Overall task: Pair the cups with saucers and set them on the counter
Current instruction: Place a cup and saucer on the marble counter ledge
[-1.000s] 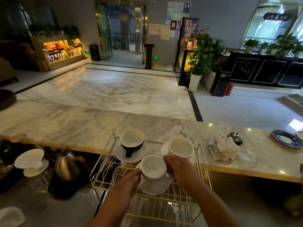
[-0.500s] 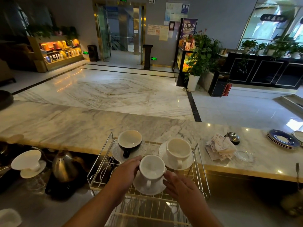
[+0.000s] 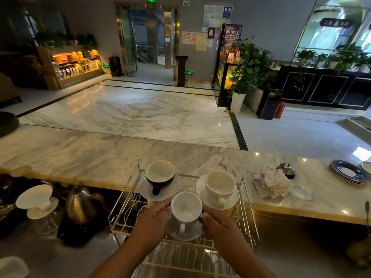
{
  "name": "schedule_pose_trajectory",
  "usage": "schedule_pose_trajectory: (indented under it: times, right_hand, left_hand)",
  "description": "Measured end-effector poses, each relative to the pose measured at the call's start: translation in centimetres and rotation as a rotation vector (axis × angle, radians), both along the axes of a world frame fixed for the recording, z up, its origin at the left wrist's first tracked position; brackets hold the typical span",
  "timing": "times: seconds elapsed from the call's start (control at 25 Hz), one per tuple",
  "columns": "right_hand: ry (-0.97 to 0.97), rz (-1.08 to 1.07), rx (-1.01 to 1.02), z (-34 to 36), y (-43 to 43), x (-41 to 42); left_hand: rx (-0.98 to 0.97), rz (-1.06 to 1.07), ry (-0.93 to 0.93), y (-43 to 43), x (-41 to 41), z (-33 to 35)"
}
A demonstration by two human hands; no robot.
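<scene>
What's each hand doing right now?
Left hand: holding the saucer under the white cup.
Right hand: holding the same saucer's other side.

kettle (image 3: 81, 205), receipts (image 3: 270, 182), desk bell (image 3: 287, 169)

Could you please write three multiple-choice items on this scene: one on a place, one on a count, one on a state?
1. Where does the stack of blue plates lie?
A. Far right of the counter
B. In the wire rack
C. On the floor

2. How many cups sit on saucers by the rack?
A. Two
B. Three
C. Five

3. What state is the near white cup in?
A. Upside down
B. Full of coffee
C. Upright and empty, both hands at it

Key: 1 A, the plates rest at the counter's right end. 2 B, the black cup, the far white cup and the near one. 3 C, its inside shows bare, with the left hand and right hand at its saucer.
</scene>
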State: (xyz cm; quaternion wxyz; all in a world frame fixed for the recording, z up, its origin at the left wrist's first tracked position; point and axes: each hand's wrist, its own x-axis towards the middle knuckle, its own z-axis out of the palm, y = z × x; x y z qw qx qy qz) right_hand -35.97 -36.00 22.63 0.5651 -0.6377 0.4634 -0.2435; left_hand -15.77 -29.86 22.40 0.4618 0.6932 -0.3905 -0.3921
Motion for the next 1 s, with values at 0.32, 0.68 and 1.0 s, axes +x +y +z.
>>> schedule_pose_trajectory:
  times: [0.32, 0.68, 1.0]
  right_hand:
    - [0.206, -0.073, -0.242, 0.0, -0.2, -0.5]
    - [0.225, 0.010, -0.325, 0.1, 0.2, 0.4]
    - [0.313, -0.031, -0.492, -1.4, 0.3, -1.1]
  left_hand:
    - [-0.043, 0.058, -0.133, 0.0, 0.8, -0.9]
    - [-0.076, 0.033, -0.121, 0.0, 1.0, -1.7]
    - [-0.065, 0.111, -0.241, 0.0, 1.9, -3.0]
